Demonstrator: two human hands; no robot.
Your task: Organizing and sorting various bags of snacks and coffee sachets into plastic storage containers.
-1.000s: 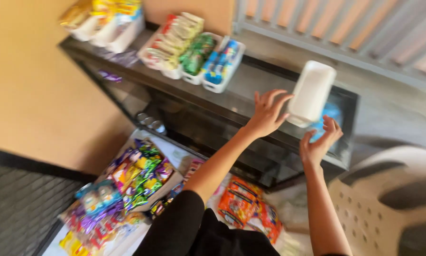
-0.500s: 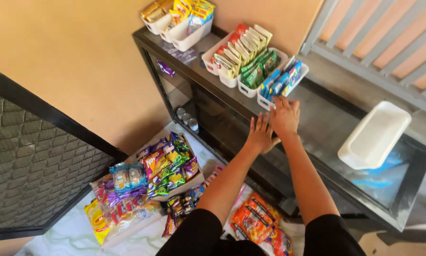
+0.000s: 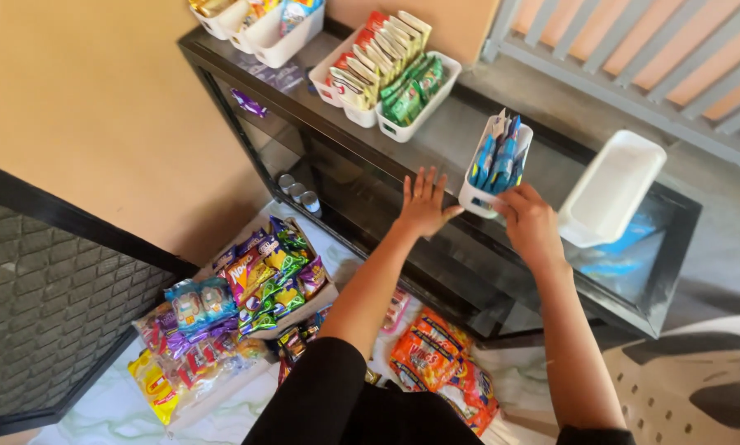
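Note:
My right hand [image 3: 528, 221] grips the near end of a narrow white bin [image 3: 479, 193] filled with blue snack packets [image 3: 497, 153], on the dark glass shelf top [image 3: 461, 124]. My left hand [image 3: 423, 203] rests flat with spread fingers on the shelf's front edge, just left of that bin. An empty white bin [image 3: 613, 188] lies to the right of my right hand. Further back on the shelf stand a bin of green packets [image 3: 411, 95] and a bin of red and white packets [image 3: 376, 56].
More white bins [image 3: 259, 21] with snacks sit at the shelf's far left by the tan wall. On the floor lie trays of colourful snack packs [image 3: 259, 276] and orange packets [image 3: 436, 358]. A grey railing [image 3: 634, 58] runs behind; a white chair [image 3: 700, 387] stands at right.
The bin of blue packets has come away from the green-packet bin and moved right toward the empty bin, my right hand now gripping it. My left hand has shifted to the shelf edge.

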